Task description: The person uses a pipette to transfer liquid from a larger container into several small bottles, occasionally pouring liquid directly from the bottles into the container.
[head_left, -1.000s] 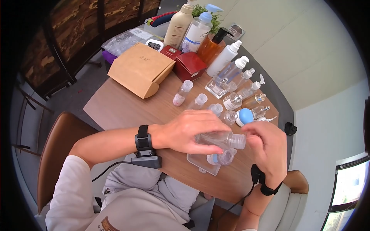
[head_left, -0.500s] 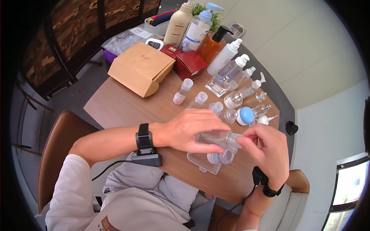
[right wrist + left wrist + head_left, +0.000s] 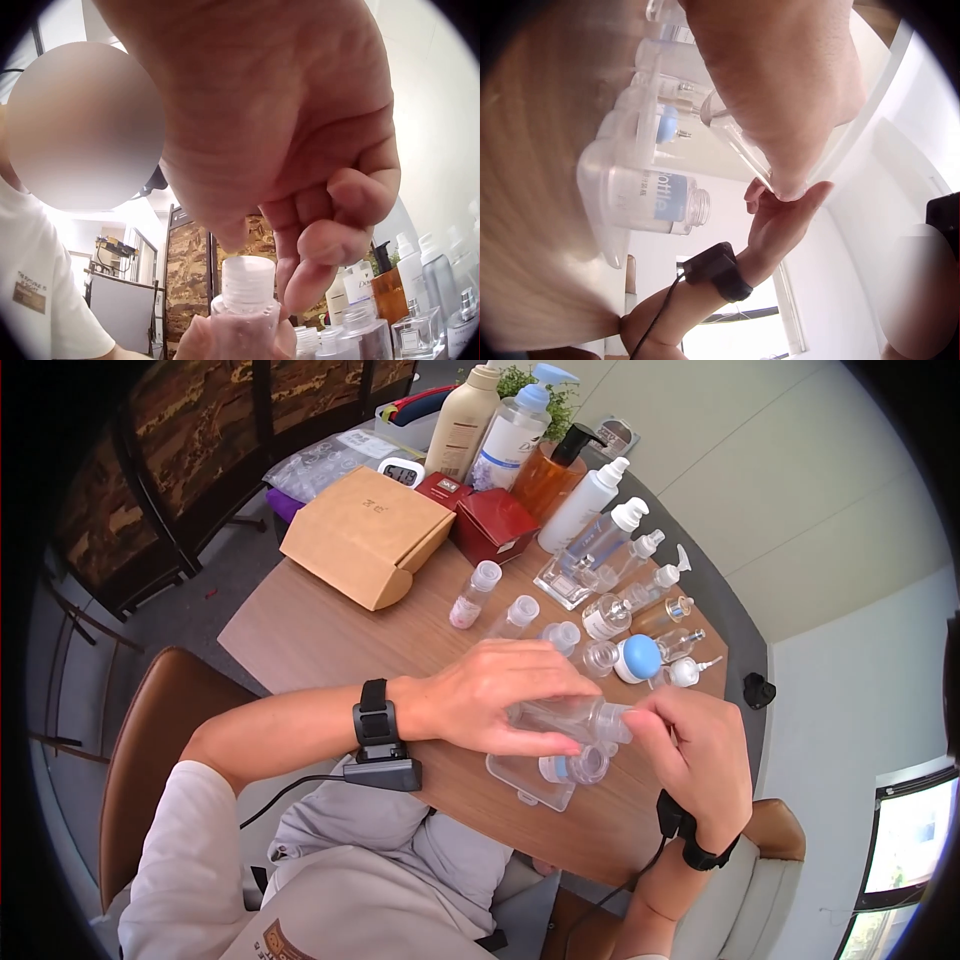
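Wooden tabletop [image 3: 335,645] is spreading beneath two hands.
Frame centre: left hand [image 3: 490,695] is gripping a clear bottle [image 3: 562,714], ideally steadily; right hand [image 3: 700,755] is curving beside its neck [image 3: 613,722], pinch unclear.

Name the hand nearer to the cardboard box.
Left. The left hand, gripping a clear bottle, is on the near side of the cardboard box; the right hand is farther right, by the bottle's neck.

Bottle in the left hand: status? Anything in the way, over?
Left hand grips clear bottle. Right hand: fingers at its top end, contact unclear. Blue-labelled bottle close by, may crowd a lowered hand.
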`<state>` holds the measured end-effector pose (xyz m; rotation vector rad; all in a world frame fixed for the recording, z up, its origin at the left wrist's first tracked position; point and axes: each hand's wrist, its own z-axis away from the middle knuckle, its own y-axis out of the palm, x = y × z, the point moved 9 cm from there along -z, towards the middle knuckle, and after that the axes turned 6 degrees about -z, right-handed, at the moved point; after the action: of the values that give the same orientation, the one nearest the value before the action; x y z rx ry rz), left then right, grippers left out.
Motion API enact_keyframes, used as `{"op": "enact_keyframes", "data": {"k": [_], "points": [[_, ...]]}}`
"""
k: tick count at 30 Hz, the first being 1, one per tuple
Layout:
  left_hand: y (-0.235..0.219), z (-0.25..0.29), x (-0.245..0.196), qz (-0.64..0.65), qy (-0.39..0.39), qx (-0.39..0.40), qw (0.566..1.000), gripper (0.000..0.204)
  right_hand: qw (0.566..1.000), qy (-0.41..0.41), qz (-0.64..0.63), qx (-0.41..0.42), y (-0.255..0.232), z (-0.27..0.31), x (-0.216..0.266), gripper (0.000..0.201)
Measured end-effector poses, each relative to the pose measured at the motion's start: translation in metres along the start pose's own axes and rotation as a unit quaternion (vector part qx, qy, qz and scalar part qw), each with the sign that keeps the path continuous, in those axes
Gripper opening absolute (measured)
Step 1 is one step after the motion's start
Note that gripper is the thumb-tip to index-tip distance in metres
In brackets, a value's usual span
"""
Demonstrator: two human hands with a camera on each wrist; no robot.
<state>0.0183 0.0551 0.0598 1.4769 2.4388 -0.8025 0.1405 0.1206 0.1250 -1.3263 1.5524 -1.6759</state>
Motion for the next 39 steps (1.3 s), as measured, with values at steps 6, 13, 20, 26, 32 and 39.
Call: {"op": "enact_keyframes", "data": {"k": [6, 13, 20, 26, 32, 39], "points": [[-0.001, 0.001, 0.0, 0.002, 0.001, -0.005, 1.0, 0.048, 0.994, -0.04, -0.084, -0.066, -0.014, -0.004, 0.024, 0.021], [0.001, 0.001, 0.0, -0.007, 0.0, 0.005, 1.0, 0.049, 0.999, 0.007, -0.049, -0.015, -0.002, -0.001, 0.001, 0.028], [0.002, 0.001, 0.002, -0.003, 0.002, 0.002, 1.0, 0.05, 0.997, 0.006, -0.069, -0.031, -0.006, -0.003, 0.014, 0.025], [0.007, 0.002, -0.007, -0.027, 0.035, 0.015, 0.999, 0.052, 0.999, 0.007, -0.052, 0.007, -0.002, -0.003, 0.008, 0.026], [0.0, 0.001, -0.001, -0.008, 0.013, -0.005, 1.0, 0.05, 0.997, -0.029, -0.077, -0.015, -0.007, -0.001, 0.017, 0.031], [0.002, 0.001, 0.001, -0.024, 0.014, -0.012, 1.0, 0.047, 0.998, -0.055, -0.03, -0.011, -0.004, 0.0, 0.02, 0.03]]}}
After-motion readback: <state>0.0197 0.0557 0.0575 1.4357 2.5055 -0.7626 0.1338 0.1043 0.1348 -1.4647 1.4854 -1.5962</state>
